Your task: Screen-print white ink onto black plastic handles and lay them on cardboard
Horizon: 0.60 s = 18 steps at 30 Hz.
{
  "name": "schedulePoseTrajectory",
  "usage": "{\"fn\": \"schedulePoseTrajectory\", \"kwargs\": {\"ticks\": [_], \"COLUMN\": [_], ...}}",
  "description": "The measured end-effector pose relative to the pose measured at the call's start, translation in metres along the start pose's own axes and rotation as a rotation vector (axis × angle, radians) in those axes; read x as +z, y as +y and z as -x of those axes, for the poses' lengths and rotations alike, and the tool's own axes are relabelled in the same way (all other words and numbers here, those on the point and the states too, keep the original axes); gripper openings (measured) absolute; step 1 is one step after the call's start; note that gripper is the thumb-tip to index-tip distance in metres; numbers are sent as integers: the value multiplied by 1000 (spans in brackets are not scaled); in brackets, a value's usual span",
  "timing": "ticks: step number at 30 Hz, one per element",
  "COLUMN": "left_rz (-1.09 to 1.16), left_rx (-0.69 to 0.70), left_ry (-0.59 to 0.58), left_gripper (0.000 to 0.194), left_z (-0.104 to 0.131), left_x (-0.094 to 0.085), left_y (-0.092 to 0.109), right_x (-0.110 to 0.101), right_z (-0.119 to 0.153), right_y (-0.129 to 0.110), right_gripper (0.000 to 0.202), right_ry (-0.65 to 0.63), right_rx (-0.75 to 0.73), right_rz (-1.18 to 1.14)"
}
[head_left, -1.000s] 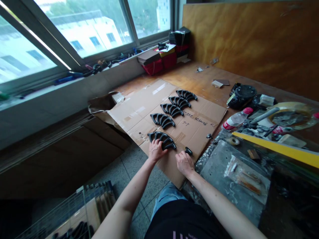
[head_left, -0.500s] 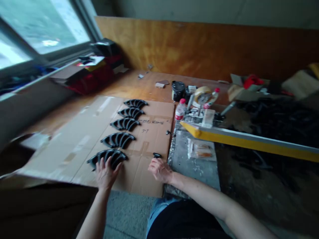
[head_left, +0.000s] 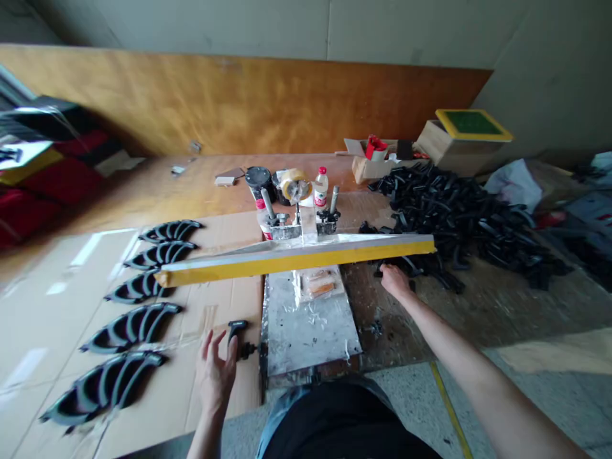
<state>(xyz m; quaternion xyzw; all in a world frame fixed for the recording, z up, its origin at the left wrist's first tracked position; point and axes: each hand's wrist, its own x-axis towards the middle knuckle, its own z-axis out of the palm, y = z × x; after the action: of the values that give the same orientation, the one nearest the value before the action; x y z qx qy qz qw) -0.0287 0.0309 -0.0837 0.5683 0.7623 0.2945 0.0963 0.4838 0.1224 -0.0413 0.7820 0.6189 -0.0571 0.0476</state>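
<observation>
My left hand is over the cardboard sheet, fingers apart, beside a small black part that stands near the sheet's right side. Left of it, several rows of curved black parts lie on the cardboard. My right hand reaches to the near-left edge of the heap of black parts, its fingers closed at a black piece; what exactly they hold is too small to tell.
A long yellow-edged bar crosses in front of a clamp fixture. A metal plate carries a plastic bag. Bottles, a tape roll and an open carton stand behind.
The view has swung to the right. My right hand has gone from the small black part on the cardboard to the heap. My left hand has left the nearest curved parts and is beside that small part.
</observation>
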Motion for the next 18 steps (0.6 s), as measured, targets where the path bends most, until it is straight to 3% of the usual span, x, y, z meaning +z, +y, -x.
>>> {"fn": "schedulePoseTrajectory", "kwargs": {"ticks": [5, 9, 12, 14, 18], "left_rz": [73, 161, 245, 306, 425], "left_rx": [33, 42, 34, 48, 89], "left_ry": [14, 26, 43, 48, 53], "left_gripper": [35, 34, 33, 32, 32], "left_z": [-9, -14, -24, -35, -59], "left_x": [7, 3, -4, -9, -20], "left_y": [33, 53, 77, 96, 134], "right_x": [19, 5, -13, -20, -18], "right_z": [18, 18, 15, 13, 10], "right_y": [21, 6, -32, -68, -128], "right_gripper": [28, 21, 18, 18, 25], "right_ry": [4, 18, 87, 108, 154], "right_rx": [-122, -169, -318, -474, -766], "right_rz": [18, -319, -737, -899, -780]}}
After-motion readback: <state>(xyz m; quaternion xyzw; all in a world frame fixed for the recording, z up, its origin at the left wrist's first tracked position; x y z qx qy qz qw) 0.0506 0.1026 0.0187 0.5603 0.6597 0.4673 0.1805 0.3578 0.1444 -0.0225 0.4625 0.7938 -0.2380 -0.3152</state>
